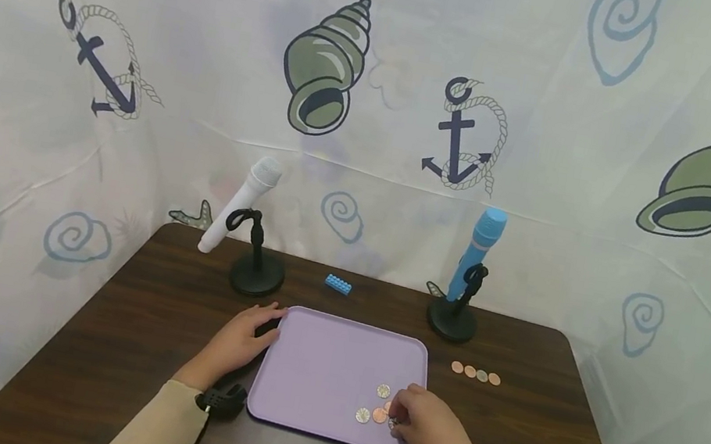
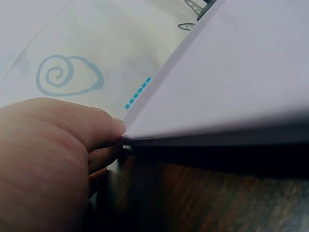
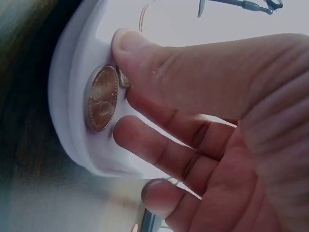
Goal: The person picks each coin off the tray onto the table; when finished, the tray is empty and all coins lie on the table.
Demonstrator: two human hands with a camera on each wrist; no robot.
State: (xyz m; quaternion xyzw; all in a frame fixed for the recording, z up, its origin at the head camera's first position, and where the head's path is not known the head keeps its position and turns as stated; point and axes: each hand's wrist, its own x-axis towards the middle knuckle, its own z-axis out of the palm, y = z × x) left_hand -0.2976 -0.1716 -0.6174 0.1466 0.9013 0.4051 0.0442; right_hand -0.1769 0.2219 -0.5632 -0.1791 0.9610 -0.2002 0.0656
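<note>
A lavender tray [image 1: 331, 361] lies on the dark table. My left hand [image 1: 240, 341] rests at the tray's left edge, fingers spread, the thumb [image 2: 113, 126] touching the rim. Over the tray's right front corner, my right hand [image 1: 433, 430] pinches a silver coin [image 3: 124, 79] between thumb and index finger, its other fingers loosely bent. Close beside the fingertips lies a copper coin [image 1: 379, 415], with another partly hidden behind the hand. Two silver coins, one farther back [image 1: 383, 391] and one to the left [image 1: 362, 415], also lie on the tray.
Right of the tray, several coins [image 1: 470, 372] form a row on the table. Behind it stand a white microphone [image 1: 243, 202] and a blue microphone [image 1: 478, 248] on black stands. A blue toy brick [image 1: 338, 284] sits between them. A patterned cloth [image 1: 387, 204] hangs behind the table.
</note>
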